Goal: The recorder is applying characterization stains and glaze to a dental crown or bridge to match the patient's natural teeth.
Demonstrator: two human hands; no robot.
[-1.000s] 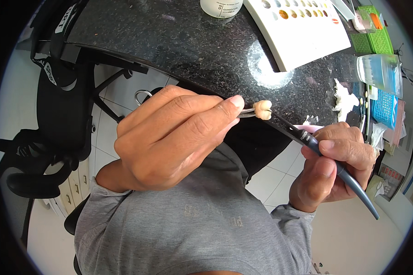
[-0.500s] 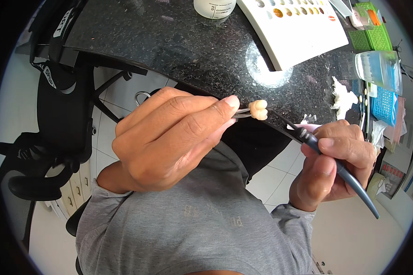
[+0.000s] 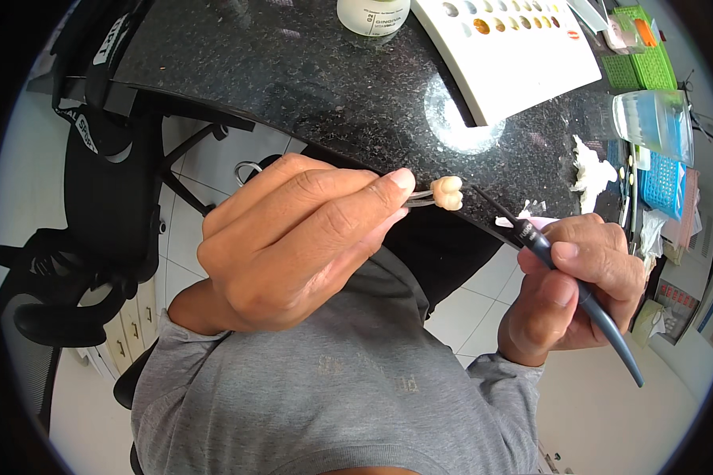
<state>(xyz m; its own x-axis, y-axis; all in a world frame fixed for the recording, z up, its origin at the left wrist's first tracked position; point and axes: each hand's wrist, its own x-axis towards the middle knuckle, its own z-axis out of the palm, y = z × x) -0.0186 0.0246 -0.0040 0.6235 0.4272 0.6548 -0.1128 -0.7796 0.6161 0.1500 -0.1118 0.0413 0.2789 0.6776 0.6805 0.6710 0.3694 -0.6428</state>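
My left hand [image 3: 309,237] is closed on thin metal forceps [image 3: 420,198], whose ring end shows behind my fingers. At the forceps' tip is a tooth-coloured dental piece [image 3: 448,194] with rounded cusps. My right hand [image 3: 578,293] grips a slim tool [image 3: 606,317] with a curved dark blue-grey handle and thin black shaft. The shaft's fine tip lies just right of the dental piece; I cannot tell whether it touches.
The speckled black worktop [image 3: 293,71] holds a jar [image 3: 372,16], a white palette [image 3: 515,63] with coloured wells, crumpled tissue [image 3: 590,174], a clear cup [image 3: 653,127] and plastic baskets [image 3: 642,71]. A black chair [image 3: 103,206] stands at left.
The dental piece and forceps sit slightly left of where they were a second ago. The tool has tilted a little, its rear end moving down and left.
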